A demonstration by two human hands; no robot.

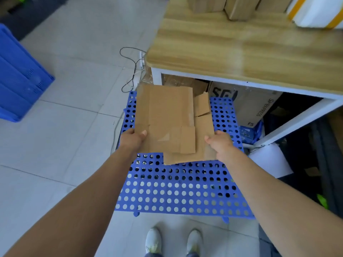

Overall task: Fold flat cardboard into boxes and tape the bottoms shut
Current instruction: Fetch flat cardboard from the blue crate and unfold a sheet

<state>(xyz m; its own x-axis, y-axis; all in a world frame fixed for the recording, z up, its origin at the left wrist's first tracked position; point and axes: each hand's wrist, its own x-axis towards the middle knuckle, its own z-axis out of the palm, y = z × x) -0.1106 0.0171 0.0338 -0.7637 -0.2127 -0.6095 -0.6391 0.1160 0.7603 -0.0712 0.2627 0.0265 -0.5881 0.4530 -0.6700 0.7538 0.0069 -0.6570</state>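
Both arms stretched forward; left hand, right hand pinch flat cardboard edges (thumbs on top).

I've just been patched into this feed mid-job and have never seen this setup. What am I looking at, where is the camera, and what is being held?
No machine here: one wide camera sits on a person's head, looking down, so the bare arms are theirs. The left hand and right hand each grip a near corner of the flat cardboard, not yet folded, over a blue perforated pallet on the tiled floor. A wooden table with boxes on it stands upper right; a blue crate sits far left.
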